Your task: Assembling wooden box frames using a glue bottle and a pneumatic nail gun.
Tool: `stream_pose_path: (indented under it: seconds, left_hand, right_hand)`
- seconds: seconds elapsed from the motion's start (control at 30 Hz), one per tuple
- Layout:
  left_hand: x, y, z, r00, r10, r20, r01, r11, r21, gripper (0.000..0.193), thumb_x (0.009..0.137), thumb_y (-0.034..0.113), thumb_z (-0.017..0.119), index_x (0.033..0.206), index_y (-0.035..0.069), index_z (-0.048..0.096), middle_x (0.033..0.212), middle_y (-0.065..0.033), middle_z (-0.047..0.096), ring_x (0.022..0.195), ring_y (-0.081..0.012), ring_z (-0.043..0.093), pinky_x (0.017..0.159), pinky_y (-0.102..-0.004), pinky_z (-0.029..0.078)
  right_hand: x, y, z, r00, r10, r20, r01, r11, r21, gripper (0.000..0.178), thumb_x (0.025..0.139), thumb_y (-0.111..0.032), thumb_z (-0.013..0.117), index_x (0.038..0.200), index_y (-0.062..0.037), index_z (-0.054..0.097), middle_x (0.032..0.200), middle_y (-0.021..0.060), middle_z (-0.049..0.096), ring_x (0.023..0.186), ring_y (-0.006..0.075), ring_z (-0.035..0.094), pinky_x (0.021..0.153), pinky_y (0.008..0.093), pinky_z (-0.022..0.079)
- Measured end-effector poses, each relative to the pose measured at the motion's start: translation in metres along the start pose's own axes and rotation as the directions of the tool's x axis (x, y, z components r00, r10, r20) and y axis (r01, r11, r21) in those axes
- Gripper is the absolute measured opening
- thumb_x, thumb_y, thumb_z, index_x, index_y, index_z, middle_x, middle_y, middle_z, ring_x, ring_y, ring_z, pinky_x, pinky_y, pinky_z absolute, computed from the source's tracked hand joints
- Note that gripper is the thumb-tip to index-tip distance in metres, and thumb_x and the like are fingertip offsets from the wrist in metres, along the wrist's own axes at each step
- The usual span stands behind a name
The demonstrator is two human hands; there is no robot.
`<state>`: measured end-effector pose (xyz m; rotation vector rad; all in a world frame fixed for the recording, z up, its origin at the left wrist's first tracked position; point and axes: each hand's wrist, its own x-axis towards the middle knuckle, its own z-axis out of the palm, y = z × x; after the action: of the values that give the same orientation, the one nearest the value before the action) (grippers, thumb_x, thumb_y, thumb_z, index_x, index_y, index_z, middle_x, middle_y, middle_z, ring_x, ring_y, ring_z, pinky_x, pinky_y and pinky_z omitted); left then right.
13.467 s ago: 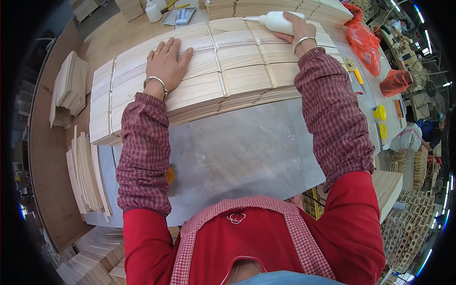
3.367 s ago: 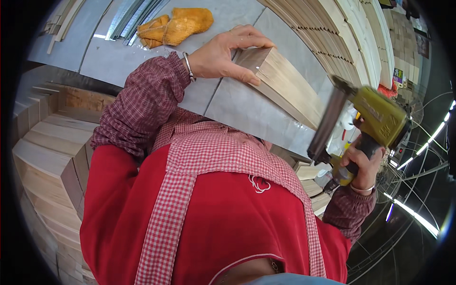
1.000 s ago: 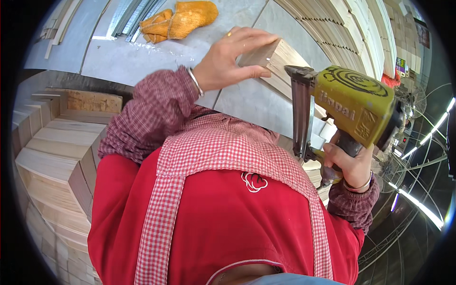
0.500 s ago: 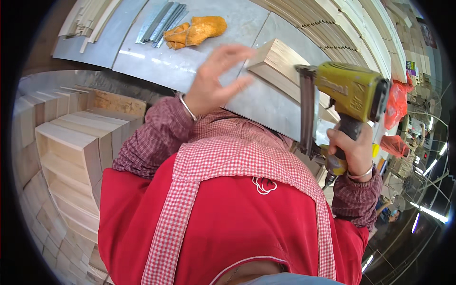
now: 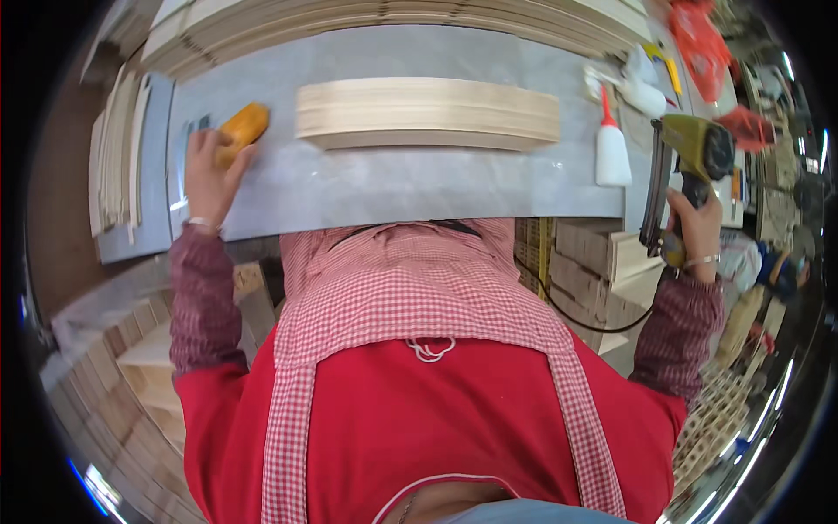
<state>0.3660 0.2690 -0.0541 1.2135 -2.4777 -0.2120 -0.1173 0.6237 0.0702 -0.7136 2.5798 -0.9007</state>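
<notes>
My left hand [image 5: 212, 175] reaches over the far left of the grey table, thumb and fingers apart. Its fingertips are at an orange cloth bundle [image 5: 245, 125] and the grey metal strips [image 5: 200, 124] beside it; whether they press on either I cannot tell. My right hand [image 5: 697, 223] is closed round the black grip of a yellow-green air staple gun [image 5: 691, 147], held upright off the table's right end. Between my hands, a long pale wooden piece [image 5: 428, 112] lies lengthwise on the table, with nothing touching it.
Stacked wooden boards [image 5: 401, 19] line the table's far side, and thin slats [image 5: 118, 162] its left end. A white bottle with a red nozzle [image 5: 613, 157] stands right of the wooden piece. A dark hose [image 5: 602, 328] curves below the table edge. Wooden boxes [image 5: 153, 358] are stacked low left.
My left hand has moved from beside the wooden piece to the orange bundle. My right hand has carried the staple gun away from the piece, to the right. The view has turned.
</notes>
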Motion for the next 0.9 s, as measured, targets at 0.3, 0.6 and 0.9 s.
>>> stream_pose_path:
  seconds: [0.3, 0.6, 0.9]
  left_hand:
    - [0.059, 0.158, -0.016, 0.860, 0.510, 0.029, -0.490, 0.839, -0.238, 0.033, 0.079, 0.024, 0.070, 0.105, 0.005, 0.060, 0.098, -0.0075, 0.057, 0.086, -0.0229, 0.055, 0.073, -0.0283, 0.044]
    - [0.016, 0.176, 0.010, 0.862, 0.506, -0.026, -0.507, 0.860, -0.056, 0.033, 0.073, 0.021, 0.072, 0.101, 0.007, 0.060, 0.086, -0.0038, 0.058, 0.076, -0.0218, 0.053, 0.067, -0.0276, 0.043]
    - [0.029, 0.251, -0.033, 0.935, 0.351, 0.059, -0.097, 0.412, -0.906, 0.041, 0.074, -0.005, 0.052, 0.114, 0.000, 0.056, 0.102, -0.0084, 0.058, 0.082, -0.0149, 0.054, 0.075, -0.0245, 0.045]
  right_hand:
    - [0.072, 0.138, -0.002, 0.978, -0.038, -0.204, -0.107, 0.749, -0.654, 0.049, 0.073, -0.033, 0.061, 0.115, -0.0081, 0.053, 0.099, 0.0180, 0.064, 0.087, 0.0380, 0.062, 0.074, 0.0451, 0.048]
    - [0.068, 0.143, 0.028, 0.921, 0.065, -0.385, -0.279, 0.798, -0.534, 0.054, 0.075, -0.038, 0.065, 0.121, -0.0128, 0.052, 0.103, 0.0158, 0.062, 0.089, 0.0350, 0.061, 0.077, 0.0426, 0.048]
    - [0.032, 0.105, 0.075, 0.811, -0.470, -0.348, 0.254, 0.819, -0.515, 0.053, 0.077, -0.035, 0.068, 0.120, -0.0069, 0.054, 0.097, 0.0126, 0.057, 0.087, 0.0257, 0.056, 0.077, 0.0341, 0.047]
